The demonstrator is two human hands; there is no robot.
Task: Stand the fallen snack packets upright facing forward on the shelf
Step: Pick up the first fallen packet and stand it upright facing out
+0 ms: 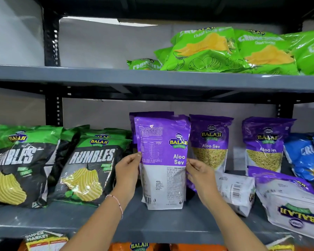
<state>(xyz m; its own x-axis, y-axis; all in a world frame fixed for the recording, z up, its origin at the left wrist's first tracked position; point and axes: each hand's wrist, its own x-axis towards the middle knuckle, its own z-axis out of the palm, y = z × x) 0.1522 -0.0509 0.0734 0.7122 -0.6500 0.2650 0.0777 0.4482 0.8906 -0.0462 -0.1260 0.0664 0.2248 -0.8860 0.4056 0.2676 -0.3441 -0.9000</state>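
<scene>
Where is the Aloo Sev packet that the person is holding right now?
The held packet stands mid-frame on the middle shelf, back panel facing out, between the left hand and right hand, with Rumbles bags to its left.

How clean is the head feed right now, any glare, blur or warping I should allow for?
Head view: wide-angle lens bows the shelf edge; glare streaks the Rumbles packets; upper green packets look smeared; the held Aloo Sev packet between left hand and right hand reads sharp.

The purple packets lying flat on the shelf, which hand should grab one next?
Probably the right hand. The fallen Aloo Sev packets lie just beside it on the right, while the left hand is across the upright packet both hands hold.
</scene>
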